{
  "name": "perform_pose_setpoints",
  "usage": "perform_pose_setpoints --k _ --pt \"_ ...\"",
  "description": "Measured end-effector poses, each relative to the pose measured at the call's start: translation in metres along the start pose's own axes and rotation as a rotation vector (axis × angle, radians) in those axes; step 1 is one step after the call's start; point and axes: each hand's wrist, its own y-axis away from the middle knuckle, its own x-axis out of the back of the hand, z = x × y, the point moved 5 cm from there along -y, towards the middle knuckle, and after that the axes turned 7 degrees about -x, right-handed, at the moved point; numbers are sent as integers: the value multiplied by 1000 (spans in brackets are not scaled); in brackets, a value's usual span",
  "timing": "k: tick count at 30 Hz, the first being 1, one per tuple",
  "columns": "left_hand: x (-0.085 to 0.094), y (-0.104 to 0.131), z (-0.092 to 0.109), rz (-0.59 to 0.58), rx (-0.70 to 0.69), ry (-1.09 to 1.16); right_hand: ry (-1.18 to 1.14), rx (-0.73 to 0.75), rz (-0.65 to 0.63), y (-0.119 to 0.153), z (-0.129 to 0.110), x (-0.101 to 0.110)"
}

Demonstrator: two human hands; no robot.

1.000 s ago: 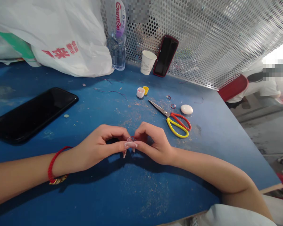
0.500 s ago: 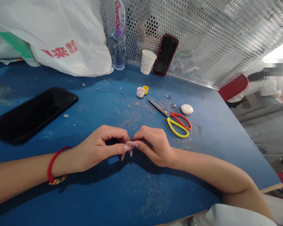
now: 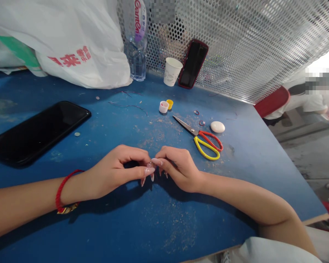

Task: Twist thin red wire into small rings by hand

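My left hand [image 3: 116, 170] and my right hand [image 3: 178, 166] meet fingertip to fingertip over the blue table [image 3: 120, 233]. Both are closed in a pinch, thumbs against fingers. Whatever sits between the fingertips is tiny and mostly hidden; I cannot make out what it is. A red braided bracelet [image 3: 59, 193] circles my left wrist. Right of centre, beyond my right hand, lie scissors [image 3: 193, 130] with one red and one yellow handle. Near them are two small thread rings [image 3: 201, 123] and a white oval object [image 3: 217, 127]. A white cap [image 3: 163, 107] and a yellow cap [image 3: 170, 104] stand further back.
A black phone [image 3: 38, 131] lies at left. Along the back stand a white plastic bag [image 3: 79, 33], a bottle [image 3: 137, 58], a paper cup [image 3: 172, 71] and a red-edged phone [image 3: 193, 64] against a perforated metal panel [image 3: 249, 44]. Loose threads [image 3: 128, 106] lie behind my hands.
My right thumb has lifted and shifted slightly, its tip now above the left thumb instead of overlapping it. More of the right fingers shows beneath. My left hand has barely moved.
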Motion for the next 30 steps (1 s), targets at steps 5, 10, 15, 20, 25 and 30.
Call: perform_pose_setpoints --k 5,10,15,20,25,30 --pt "0 0 0 -13 -2 2 -186 -158 -70 -3 4 -2" --pt "0 0 -1 -2 11 26 -397 -296 -133 -5 10 -5" --pt "-1 1 -2 12 7 41 -543 -369 -207 -9 12 -7" --pt "-2 1 -1 14 14 56 -592 -369 -239 -11 13 -8" --pt "0 2 -1 51 24 58 -590 -374 -180 -11 15 -8" --pt "-1 2 -1 60 29 77 -614 -385 -169 -11 14 -7"
